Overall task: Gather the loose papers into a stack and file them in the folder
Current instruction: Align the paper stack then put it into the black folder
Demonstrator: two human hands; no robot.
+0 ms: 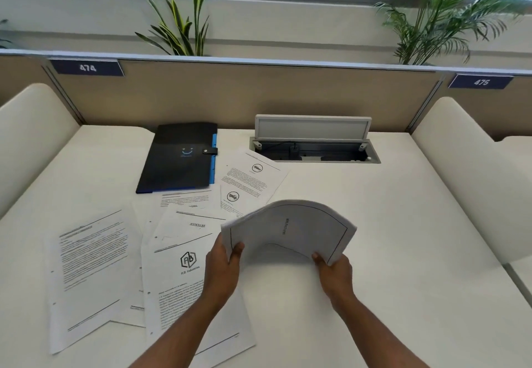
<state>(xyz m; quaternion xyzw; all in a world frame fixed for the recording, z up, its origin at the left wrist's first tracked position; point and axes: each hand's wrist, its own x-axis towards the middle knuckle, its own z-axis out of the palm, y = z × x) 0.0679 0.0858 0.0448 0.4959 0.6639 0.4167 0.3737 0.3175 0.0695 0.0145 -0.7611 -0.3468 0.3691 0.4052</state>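
While the left hand (221, 264) and right hand (335, 274) each pinch a near corner of the thin white paper sheaf (290, 228) at centre frame, it bows upward, limp and light, so support both edges before squaring it on the tabletop (388, 223).

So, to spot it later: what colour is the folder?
Black folder with a blue edge, head view.

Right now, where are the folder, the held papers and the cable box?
folder (175, 163), head view, middle of black cover
held papers (290, 229), head view, middle of bowed top sheet
cable box (312, 127), head view, raised lid
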